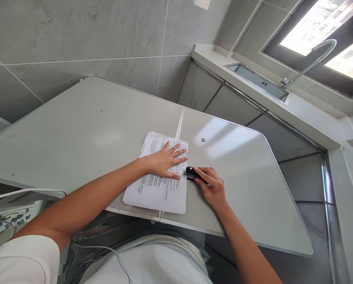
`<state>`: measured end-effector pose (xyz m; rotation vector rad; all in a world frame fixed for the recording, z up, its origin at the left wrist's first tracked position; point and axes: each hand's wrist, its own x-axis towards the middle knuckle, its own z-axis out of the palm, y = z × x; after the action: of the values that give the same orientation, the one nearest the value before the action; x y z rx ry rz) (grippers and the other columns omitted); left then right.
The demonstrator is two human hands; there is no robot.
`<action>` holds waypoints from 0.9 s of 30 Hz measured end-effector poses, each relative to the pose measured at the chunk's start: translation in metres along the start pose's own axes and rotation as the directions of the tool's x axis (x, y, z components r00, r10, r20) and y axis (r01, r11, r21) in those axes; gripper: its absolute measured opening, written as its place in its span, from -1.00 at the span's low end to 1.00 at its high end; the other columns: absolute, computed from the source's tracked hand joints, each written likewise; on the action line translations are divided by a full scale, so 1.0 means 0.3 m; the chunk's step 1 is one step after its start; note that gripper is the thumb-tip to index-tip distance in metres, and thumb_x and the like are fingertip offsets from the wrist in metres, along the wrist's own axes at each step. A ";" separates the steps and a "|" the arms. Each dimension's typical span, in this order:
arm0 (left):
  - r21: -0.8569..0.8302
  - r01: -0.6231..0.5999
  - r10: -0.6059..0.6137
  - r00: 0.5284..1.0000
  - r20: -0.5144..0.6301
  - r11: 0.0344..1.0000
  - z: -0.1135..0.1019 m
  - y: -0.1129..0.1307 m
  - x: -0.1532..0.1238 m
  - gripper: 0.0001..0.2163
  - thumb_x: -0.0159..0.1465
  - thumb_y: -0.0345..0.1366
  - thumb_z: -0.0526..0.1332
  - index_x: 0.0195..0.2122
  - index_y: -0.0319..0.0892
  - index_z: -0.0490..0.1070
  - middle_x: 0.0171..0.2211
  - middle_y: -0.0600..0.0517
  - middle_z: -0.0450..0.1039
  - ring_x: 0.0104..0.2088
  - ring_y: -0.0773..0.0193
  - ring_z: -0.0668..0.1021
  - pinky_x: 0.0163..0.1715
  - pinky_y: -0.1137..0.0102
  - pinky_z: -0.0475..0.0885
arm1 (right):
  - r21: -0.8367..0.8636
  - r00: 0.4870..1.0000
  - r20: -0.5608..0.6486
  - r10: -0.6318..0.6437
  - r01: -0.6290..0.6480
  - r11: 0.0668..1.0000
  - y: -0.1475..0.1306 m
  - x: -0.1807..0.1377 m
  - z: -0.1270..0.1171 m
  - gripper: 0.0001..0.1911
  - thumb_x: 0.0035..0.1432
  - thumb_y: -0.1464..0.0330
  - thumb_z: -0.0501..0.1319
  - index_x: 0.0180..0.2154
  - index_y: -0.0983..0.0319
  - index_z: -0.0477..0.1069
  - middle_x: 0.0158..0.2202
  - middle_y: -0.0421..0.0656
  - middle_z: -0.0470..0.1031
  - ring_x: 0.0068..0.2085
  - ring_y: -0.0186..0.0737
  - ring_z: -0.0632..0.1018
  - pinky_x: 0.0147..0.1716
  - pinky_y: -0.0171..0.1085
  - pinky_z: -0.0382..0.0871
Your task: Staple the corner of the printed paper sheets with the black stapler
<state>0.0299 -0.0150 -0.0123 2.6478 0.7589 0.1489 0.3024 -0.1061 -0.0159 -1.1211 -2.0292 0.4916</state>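
Note:
Printed paper sheets [161,197] lie on the light grey folding table [129,106], across its middle seam. My left hand [163,161] rests flat on them with its fingers spread toward the right edge. A black stapler [191,172] is in my right hand [213,187], fingers wrapped round its body. Its front end meets the right edge of the paper, just beside my left thumb. Whether the paper sits between the stapler's jaws, I cannot tell.
Small dark staple-like pieces [203,140] lie beyond the stapler. A white cable [25,191] runs by the table's left front edge. Behind the table are a grey tiled wall [105,35] and a counter with a sink [257,81] and curved faucet [309,67].

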 end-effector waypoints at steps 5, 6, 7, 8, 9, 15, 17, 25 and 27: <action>0.009 0.001 -0.001 1.000 -0.002 1.000 0.008 0.002 0.004 -0.14 0.33 0.33 0.07 0.53 -0.01 -0.02 0.56 -0.09 -0.30 0.53 -0.24 -0.22 0.41 -0.24 -0.39 | -0.034 1.000 0.016 -0.021 0.021 0.999 0.007 0.005 0.002 -0.55 0.41 0.40 0.21 0.23 -0.11 0.47 0.01 -0.12 0.57 -0.10 -0.09 0.54 -0.06 -0.02 0.49; 0.010 -0.001 0.001 1.000 -0.003 1.000 0.009 0.002 0.005 -0.14 0.33 0.33 0.07 0.53 -0.01 -0.01 0.56 -0.09 -0.30 0.53 -0.24 -0.22 0.41 -0.24 -0.38 | -0.043 0.999 0.022 -0.023 0.024 0.999 0.007 0.005 0.002 -0.54 0.41 0.40 0.20 0.24 -0.12 0.46 0.01 -0.12 0.57 -0.10 -0.09 0.53 -0.05 -0.01 0.48; 0.010 -0.002 0.003 1.000 -0.006 1.000 0.009 0.002 0.006 -0.14 0.32 0.33 0.08 0.53 -0.01 -0.01 0.56 -0.10 -0.29 0.53 -0.24 -0.22 0.41 -0.24 -0.38 | -0.055 0.999 0.029 -0.026 0.028 0.998 0.007 0.006 0.002 -0.53 0.41 0.41 0.20 0.25 -0.13 0.45 0.01 -0.12 0.57 -0.10 -0.09 0.53 -0.04 -0.01 0.47; 0.009 -0.005 0.005 1.000 -0.009 1.000 0.010 0.002 0.006 -0.14 0.32 0.33 0.08 0.53 -0.01 -0.01 0.56 -0.10 -0.29 0.53 -0.24 -0.22 0.41 -0.24 -0.37 | -0.067 0.999 0.036 -0.030 0.032 0.997 0.007 0.006 0.002 -0.51 0.41 0.42 0.19 0.26 -0.14 0.43 0.02 -0.13 0.56 -0.10 -0.09 0.52 -0.04 -0.01 0.46; 0.007 -0.007 0.007 1.000 -0.012 1.000 0.010 0.003 0.007 -0.14 0.32 0.33 0.08 0.53 -0.02 -0.01 0.55 -0.11 -0.28 0.53 -0.25 -0.21 0.40 -0.25 -0.37 | -0.081 0.999 0.042 -0.035 0.038 0.996 0.006 0.006 0.003 -0.50 0.41 0.42 0.19 0.27 -0.15 0.42 0.02 -0.13 0.56 -0.10 -0.09 0.52 -0.03 0.00 0.45; -0.005 -0.001 0.001 1.000 -0.008 1.000 0.004 0.008 0.010 -0.15 0.32 0.32 0.09 0.53 -0.01 0.00 0.55 -0.09 -0.28 0.53 -0.25 -0.20 0.41 -0.25 -0.35 | -0.161 0.997 0.053 -0.060 0.068 0.985 0.005 -0.001 0.011 -0.44 0.42 0.44 0.16 0.32 -0.17 0.35 0.07 -0.11 0.51 -0.03 -0.06 0.52 0.02 0.02 0.39; -0.007 0.003 -0.003 1.000 0.000 1.000 0.003 0.009 0.011 -0.14 0.32 0.33 0.08 0.53 -0.01 -0.01 0.56 -0.09 -0.30 0.53 -0.24 -0.22 0.41 -0.24 -0.38 | -0.178 0.997 0.052 -0.065 0.074 0.981 0.005 -0.002 0.013 -0.43 0.43 0.45 0.15 0.33 -0.17 0.33 0.08 -0.11 0.50 -0.01 -0.05 0.52 0.03 0.03 0.37; -0.018 0.009 -0.009 1.000 -0.004 1.000 0.002 0.012 0.012 -0.15 0.32 0.31 0.10 0.52 0.00 0.01 0.56 -0.08 -0.28 0.53 -0.23 -0.21 0.41 -0.23 -0.36 | -0.192 0.996 0.055 -0.072 0.082 0.978 0.001 0.000 0.012 -0.44 0.43 0.45 0.14 0.32 -0.19 0.34 0.07 -0.12 0.50 -0.03 -0.08 0.51 0.03 0.00 0.35; -0.012 0.010 -0.010 1.000 -0.001 1.000 0.002 0.014 0.012 -0.15 0.33 0.31 0.09 0.52 -0.02 0.01 0.56 -0.09 -0.28 0.53 -0.23 -0.21 0.41 -0.22 -0.37 | -0.194 0.996 0.058 -0.070 0.080 0.978 0.001 0.000 0.012 -0.44 0.44 0.45 0.13 0.32 -0.19 0.35 0.07 -0.13 0.51 -0.05 -0.10 0.51 0.02 -0.01 0.34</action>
<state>0.0350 -0.0166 -0.0111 2.6331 0.7690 0.1523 0.2997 -0.1058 -0.0185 -1.1522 -2.1934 0.2888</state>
